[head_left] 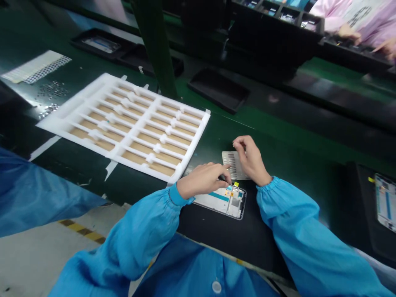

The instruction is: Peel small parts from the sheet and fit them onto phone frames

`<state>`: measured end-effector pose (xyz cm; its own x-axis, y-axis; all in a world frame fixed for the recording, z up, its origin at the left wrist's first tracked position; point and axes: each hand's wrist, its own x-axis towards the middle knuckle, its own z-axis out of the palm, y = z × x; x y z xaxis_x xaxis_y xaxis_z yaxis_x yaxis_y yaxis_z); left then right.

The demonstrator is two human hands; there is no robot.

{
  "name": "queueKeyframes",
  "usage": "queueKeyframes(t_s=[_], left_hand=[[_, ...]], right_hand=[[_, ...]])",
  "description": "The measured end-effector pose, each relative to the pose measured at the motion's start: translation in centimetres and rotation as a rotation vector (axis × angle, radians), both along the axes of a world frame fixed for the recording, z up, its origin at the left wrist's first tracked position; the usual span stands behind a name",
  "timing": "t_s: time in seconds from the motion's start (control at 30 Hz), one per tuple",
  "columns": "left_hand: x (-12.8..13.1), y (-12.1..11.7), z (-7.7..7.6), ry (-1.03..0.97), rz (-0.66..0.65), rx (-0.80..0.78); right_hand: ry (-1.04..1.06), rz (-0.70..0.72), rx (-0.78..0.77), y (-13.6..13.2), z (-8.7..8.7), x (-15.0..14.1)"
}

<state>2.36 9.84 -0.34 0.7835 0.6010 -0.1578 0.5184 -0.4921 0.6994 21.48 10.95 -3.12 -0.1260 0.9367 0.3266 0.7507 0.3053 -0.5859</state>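
Curling narrowly, the left hand [206,178] is partly hiding a flat, silvery phone frame [213,203] on the near black mat [213,233]; the right hand [250,160] is pinching its fingertips over a ribbed, pale card [228,159], neither grip showing clearly. A slotted white tray [136,128] is filling the left.

From our right hand [252,160], we could pass at two o'clock over the green table [287,144]; the black tray [218,90] blocks eleven, the white rack [142,121] blocks nine to ten, and our own sleeve [291,210] blocks five.
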Motion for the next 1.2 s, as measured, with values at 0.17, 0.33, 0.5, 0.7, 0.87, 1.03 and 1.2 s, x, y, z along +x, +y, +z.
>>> queueKeyframes(t_s=[0.17,0.33,0.5,0.7,0.87,1.03,1.2], left_hand=[[-0.8,-0.6,-0.4,-0.077,0.021,0.077],[-1.9,-3.3,0.0,-0.191,0.077,0.25],[-2.3,-7.2,1.2,-0.257,0.076,0.488],[-2.7,-9.7,1.8,-0.26,0.035,0.542],[-2.6,-10.1,1.5,-0.276,0.078,0.586],[-2.8,-10.0,1.1,-0.241,0.046,0.635],[-2.9,-9.0,0.5,-0.266,0.024,0.695]], right_hand=[[0.546,-0.167,-0.06,-4.0,2.9,1.1],[0.711,-0.242,-0.27,-11.4,3.2,2.9],[0.647,-0.345,-0.139,-16.7,3.2,1.3],[0.533,-0.152,0.087,-18.1,3.0,-1.9],[0.561,-0.142,0.146,-18.4,2.4,-2.3],[0.474,-0.24,0.125,-19.9,1.7,0.1],[0.09,-0.192,0.011,-21.2,-0.7,2.8]])
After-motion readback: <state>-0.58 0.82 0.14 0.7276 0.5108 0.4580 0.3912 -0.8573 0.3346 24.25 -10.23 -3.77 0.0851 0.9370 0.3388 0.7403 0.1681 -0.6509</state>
